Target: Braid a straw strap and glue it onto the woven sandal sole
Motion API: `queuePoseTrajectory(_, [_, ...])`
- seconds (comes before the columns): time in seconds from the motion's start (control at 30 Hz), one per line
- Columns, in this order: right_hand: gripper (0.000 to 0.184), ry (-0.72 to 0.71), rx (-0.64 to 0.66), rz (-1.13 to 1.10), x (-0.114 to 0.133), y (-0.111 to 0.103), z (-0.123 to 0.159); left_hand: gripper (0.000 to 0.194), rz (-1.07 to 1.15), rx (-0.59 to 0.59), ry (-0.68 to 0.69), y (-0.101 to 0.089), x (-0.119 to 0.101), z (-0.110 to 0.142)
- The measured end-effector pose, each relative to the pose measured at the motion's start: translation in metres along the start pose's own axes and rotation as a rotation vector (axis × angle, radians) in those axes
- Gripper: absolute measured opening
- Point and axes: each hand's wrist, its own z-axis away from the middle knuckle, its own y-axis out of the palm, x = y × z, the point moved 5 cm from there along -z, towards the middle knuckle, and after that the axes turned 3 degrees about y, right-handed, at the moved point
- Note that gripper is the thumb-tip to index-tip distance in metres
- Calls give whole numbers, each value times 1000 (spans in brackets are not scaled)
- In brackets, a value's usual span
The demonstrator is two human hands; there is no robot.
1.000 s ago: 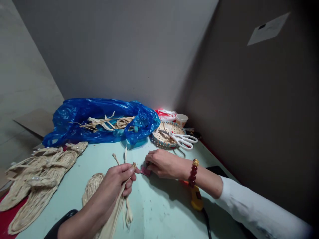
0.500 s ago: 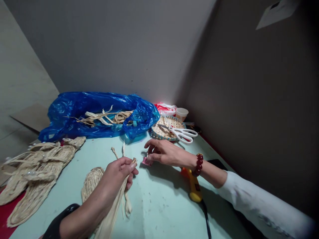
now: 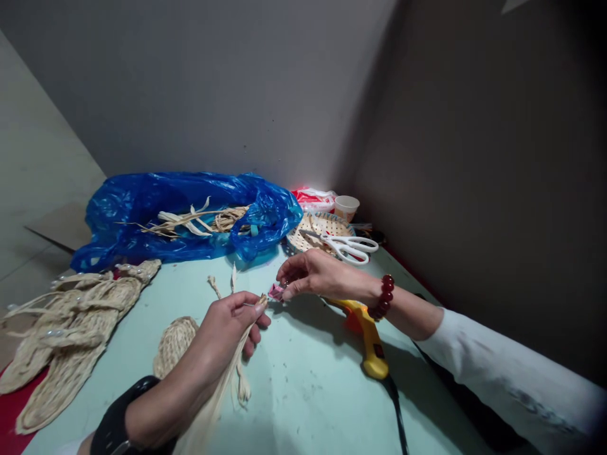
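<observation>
My left hand (image 3: 241,319) pinches the upper end of a bundle of pale, dry husk strips (image 3: 213,404), whose long tail hangs toward the front of the table. Fingers and thumb of my right hand (image 3: 313,275) are closed on a small pink binder clip (image 3: 275,292). The clip is just right of the bundle's pinched tip; I cannot tell whether they touch. Left of my left wrist lies a woven sole (image 3: 175,341), partly hidden by the forearm. Below my right wrist rests a yellow hot glue gun (image 3: 372,347) with a black cord.
Woven sandals with pearly beads (image 3: 80,322) lie at the left. Behind are a blue plastic bag (image 3: 128,208) holding dry strips, a woven basket (image 3: 303,224) with white-handled scissors (image 3: 351,246) on it, a red-and-white packet (image 3: 313,200) and a paper cup (image 3: 346,207). Walls close off the back and right.
My right hand has lifted the pink binder clip slightly up and left. My left hand has moved a little right and up with the bundle, so its tip is nearer the clip.
</observation>
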Motion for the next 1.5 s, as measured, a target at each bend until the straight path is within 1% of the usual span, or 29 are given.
queuePoseTrajectory(0.13, [14,7,-67,-73,-2,0,2,20,-31,-15,21,1,-4,-2])
queuePoseTrajectory(0.3, [7,12,-95,-156,-4,4,3,17,-40,6,35,3,-4,-6])
queuePoseTrajectory(0.43, [9,23,-137,-152,-7,3,1,16,-26,22,35,3,0,-9])
queuePoseTrajectory(0.57, [8,32,-182,-140,-9,0,1,18,3,-13,40,3,0,-7])
queuePoseTrajectory(0.7, [12,30,-211,-137,-10,-1,3,16,-2,-51,55,4,-5,-5])
queuePoseTrajectory(0.83, [13,13,-209,-131,-11,0,3,16,-37,-42,69,9,-7,-7])
queuePoseTrajectory(1.0, [13,-2,-213,-116,-13,1,1,19,-88,-6,49,15,-3,-10])
queuePoseTrajectory(1.17, [14,-14,-204,-95,-13,1,-1,19,-108,16,46,18,-5,-9])
queuePoseTrajectory(1.3, [20,-27,-179,-67,-11,0,0,21,-93,41,57,19,-5,-8])
queuePoseTrajectory(1.4, [21,-42,-135,-33,-9,1,2,11,-47,49,53,18,-2,-7])
queuePoseTrajectory(1.43, [21,-41,-121,-20,-9,2,3,10,-27,52,47,18,-2,-7])
queuePoseTrajectory(1.5, [25,-26,-110,10,-9,3,3,16,10,67,27,17,-1,-3])
